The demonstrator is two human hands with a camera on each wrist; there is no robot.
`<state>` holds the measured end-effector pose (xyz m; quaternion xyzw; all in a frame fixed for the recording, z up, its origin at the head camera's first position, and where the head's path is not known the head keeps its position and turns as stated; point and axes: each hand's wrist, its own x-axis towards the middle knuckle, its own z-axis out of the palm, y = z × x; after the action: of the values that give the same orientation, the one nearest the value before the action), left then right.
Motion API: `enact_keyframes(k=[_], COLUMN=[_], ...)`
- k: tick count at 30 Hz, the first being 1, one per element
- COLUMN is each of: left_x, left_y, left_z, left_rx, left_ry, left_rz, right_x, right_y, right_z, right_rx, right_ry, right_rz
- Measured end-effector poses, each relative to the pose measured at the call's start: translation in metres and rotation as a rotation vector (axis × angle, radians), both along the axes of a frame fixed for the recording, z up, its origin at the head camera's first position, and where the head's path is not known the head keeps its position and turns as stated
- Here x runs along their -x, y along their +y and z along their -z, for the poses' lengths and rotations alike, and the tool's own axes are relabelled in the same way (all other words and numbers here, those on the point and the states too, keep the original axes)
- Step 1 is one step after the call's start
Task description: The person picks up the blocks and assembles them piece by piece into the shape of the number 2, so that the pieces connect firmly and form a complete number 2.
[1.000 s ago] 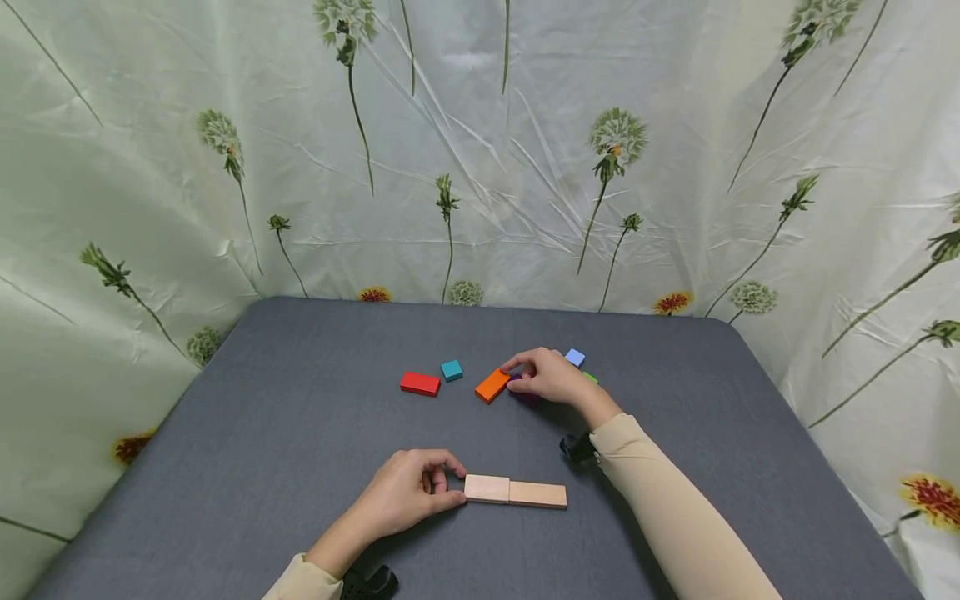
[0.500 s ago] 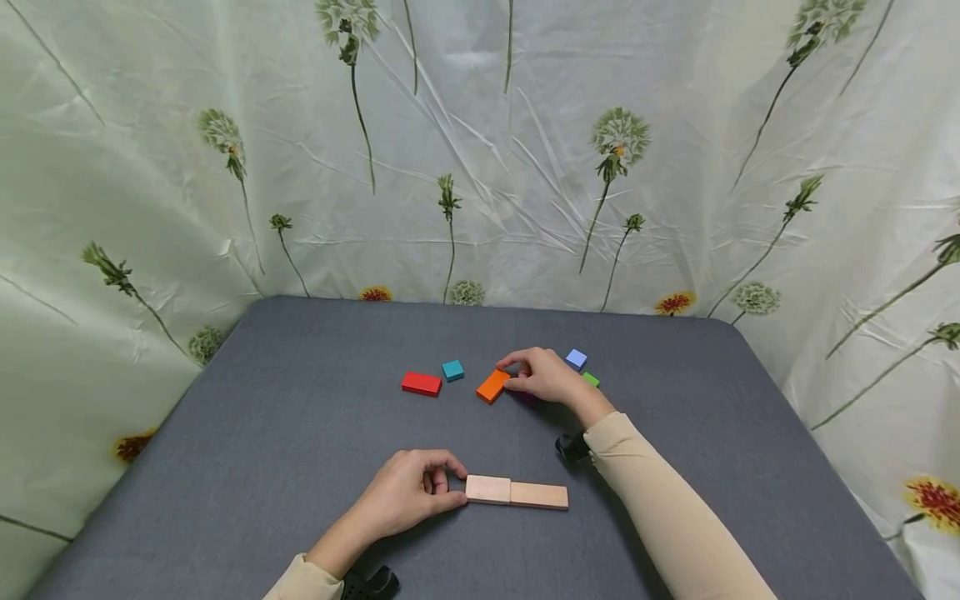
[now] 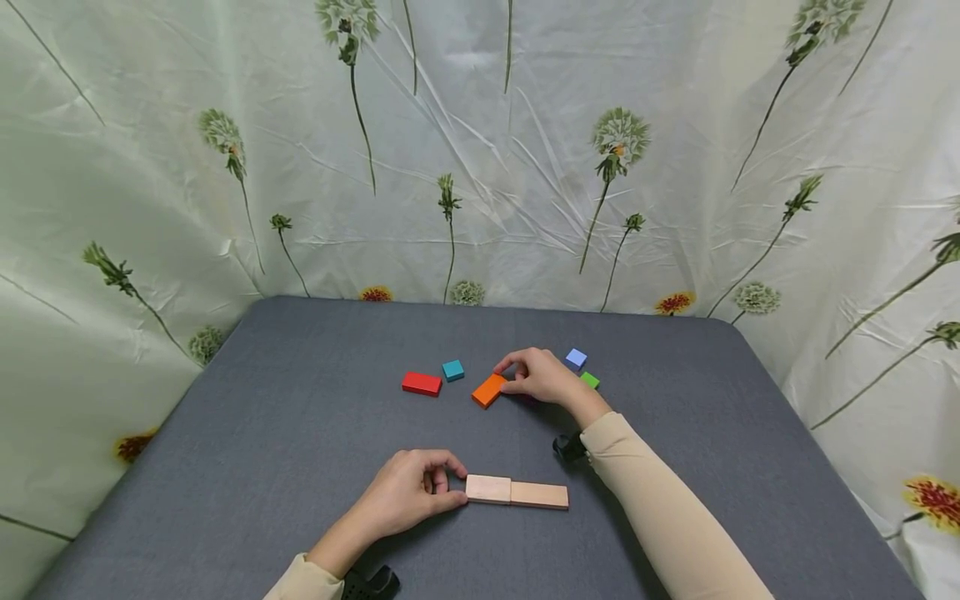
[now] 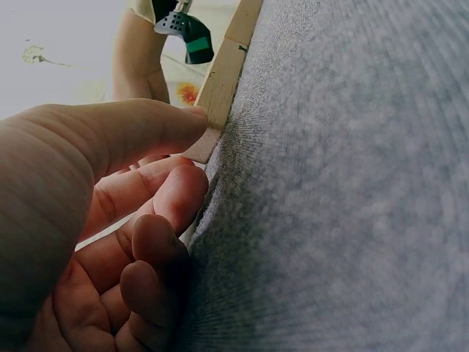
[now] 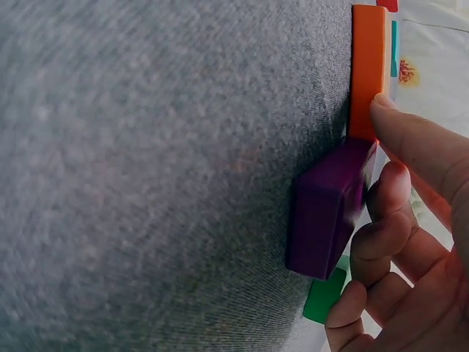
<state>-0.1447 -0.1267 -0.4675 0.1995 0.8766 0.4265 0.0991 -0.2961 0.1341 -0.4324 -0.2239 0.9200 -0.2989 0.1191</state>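
Observation:
Near the front of the table, my left hand (image 3: pixel 408 492) pinches the left end of a pale wooden block (image 3: pixel 488 489) between thumb and fingers. A second, slightly darker wooden block (image 3: pixel 539 496) lies end to end with it on the right. Farther back, my right hand (image 3: pixel 546 379) grips an orange block (image 3: pixel 488 392) at its right end, the thumb on its near side. A purple block (image 5: pixel 319 220) sits against the orange one's end in the right wrist view. In the head view my right hand mostly hides that purple block.
A red block (image 3: pixel 422 384) and a small teal block (image 3: pixel 453 371) lie left of the orange one. Beyond my right hand are a light blue block (image 3: pixel 575 359) and a green block (image 3: pixel 589 380). A flower-printed curtain (image 3: pixel 525 167) hangs behind the grey table (image 3: pixel 300 417).
My right hand has shifted slightly left, and the orange block has moved a little left and nearer with it. More of the green block shows. My left hand has stayed in place.

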Motion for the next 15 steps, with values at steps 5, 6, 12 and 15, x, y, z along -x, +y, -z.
enact_keyframes(k=[5, 6, 12, 15], left_x=[0.0001, 0.0004, 0.0017, 0.0018], left_y=[-0.0007, -0.0008, -0.0008, -0.0007], left_z=[0.0005, 0.0009, 0.0020, 0.0023], left_rx=[0.013, 0.017, 0.037, 0.043], left_ry=[-0.001, -0.001, -0.005, -0.004], left_rz=[-0.004, -0.005, -0.010, -0.013], right_x=[-0.0022, -0.0029, -0.0075, -0.0103], right_y=[-0.0020, -0.0023, -0.0032, -0.0035], right_z=[-0.0005, -0.0006, -0.0009, -0.0012], right_rx=[-0.013, -0.018, -0.043, -0.043], right_ry=[0.010, 0.010, 0.017, 0.015], right_rz=[0.011, 0.014, 0.027, 0.029])
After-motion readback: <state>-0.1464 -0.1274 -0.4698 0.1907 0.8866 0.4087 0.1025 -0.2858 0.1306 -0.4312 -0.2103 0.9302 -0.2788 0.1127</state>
